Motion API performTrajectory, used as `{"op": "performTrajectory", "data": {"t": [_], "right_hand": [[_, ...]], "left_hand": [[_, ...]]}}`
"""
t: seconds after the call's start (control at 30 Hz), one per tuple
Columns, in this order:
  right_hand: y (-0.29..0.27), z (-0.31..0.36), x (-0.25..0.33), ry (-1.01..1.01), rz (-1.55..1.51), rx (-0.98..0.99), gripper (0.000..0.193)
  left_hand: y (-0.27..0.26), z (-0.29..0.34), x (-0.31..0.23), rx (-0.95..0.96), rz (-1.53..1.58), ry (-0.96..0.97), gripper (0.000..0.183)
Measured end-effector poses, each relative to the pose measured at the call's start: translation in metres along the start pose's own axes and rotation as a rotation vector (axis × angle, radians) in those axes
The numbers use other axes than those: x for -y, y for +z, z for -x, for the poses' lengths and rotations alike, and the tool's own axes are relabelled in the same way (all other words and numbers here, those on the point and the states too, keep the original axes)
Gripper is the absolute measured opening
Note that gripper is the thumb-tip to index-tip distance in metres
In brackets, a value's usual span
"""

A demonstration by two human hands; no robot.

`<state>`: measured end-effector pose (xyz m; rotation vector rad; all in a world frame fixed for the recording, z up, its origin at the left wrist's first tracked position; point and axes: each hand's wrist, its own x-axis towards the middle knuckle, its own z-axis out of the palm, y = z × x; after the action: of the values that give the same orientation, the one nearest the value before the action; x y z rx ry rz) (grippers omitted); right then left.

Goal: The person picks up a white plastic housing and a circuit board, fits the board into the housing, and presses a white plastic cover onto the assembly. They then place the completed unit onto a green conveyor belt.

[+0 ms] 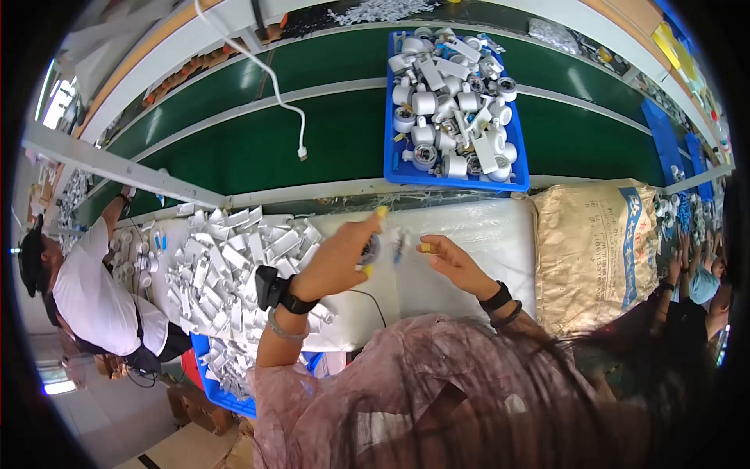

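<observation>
My left hand (pixel 337 259), with yellow covers on its fingertips, is closed around a small round housing (pixel 370 251). Most of that housing is hidden by the fingers; only a greyish round face shows. Just right of it, a small part with a blue bit (pixel 399 247) is smeared by motion, and I cannot tell whether it is joined to the housing. My right hand (pixel 459 267) hovers a little farther right, its fingers bent and apart around no visible object. Both hands are above the pale, plastic-covered worktop (pixel 476 227).
A heap of white plastic pieces (pixel 242 254) lies left, above a blue bin (pixel 223 395) of similar pieces. Beyond, a blue tray (pixel 457 184) of round white housings rests on a green conveyor (pixel 328 117). A white cable (pixel 273 82) hangs there. A brown sack (pixel 582 258) lies right; co-workers sit at both sides.
</observation>
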<state>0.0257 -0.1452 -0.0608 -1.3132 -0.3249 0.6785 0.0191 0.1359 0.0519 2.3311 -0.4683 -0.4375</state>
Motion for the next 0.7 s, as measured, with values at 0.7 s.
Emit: {"op": "performTrajectory", "data": {"t": [0.7], "right_hand": [[-0.173, -0.109, 0.043, -0.058, 1.286, -0.791, 0.051]], "left_hand": [[0.035, -0.085, 0.135, -0.652, -0.189, 0.009, 0.061]]}}
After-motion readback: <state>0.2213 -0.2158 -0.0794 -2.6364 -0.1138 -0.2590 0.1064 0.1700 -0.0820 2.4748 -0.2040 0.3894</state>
